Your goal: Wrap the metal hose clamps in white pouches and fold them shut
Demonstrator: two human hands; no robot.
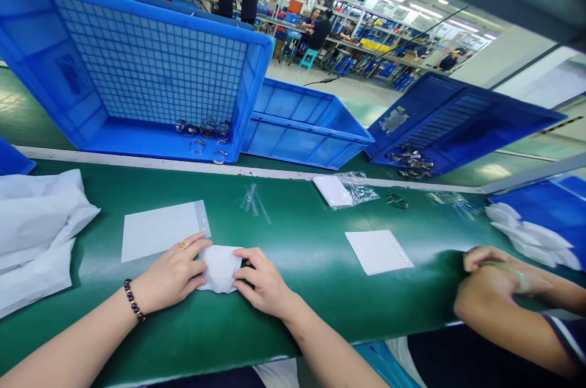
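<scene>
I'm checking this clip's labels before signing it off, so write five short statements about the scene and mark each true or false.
1. The left hand and right hand both touch the white wrap. True.
2. The bead bracelet is on the right arm. False: the bead bracelet is on the left arm.
3. Metal loops lie in the left crate. True.
4. The clear strips lie inside a crate. False: the clear strips lie on the green table.
5. A gold ring is on the left hand. True.

The wrapper (221, 273) between the fingers (253, 255) is white, the tabletop (306, 266) beneath them green, the large crate (169, 64) beyond them blue, grid-patterned.
</scene>
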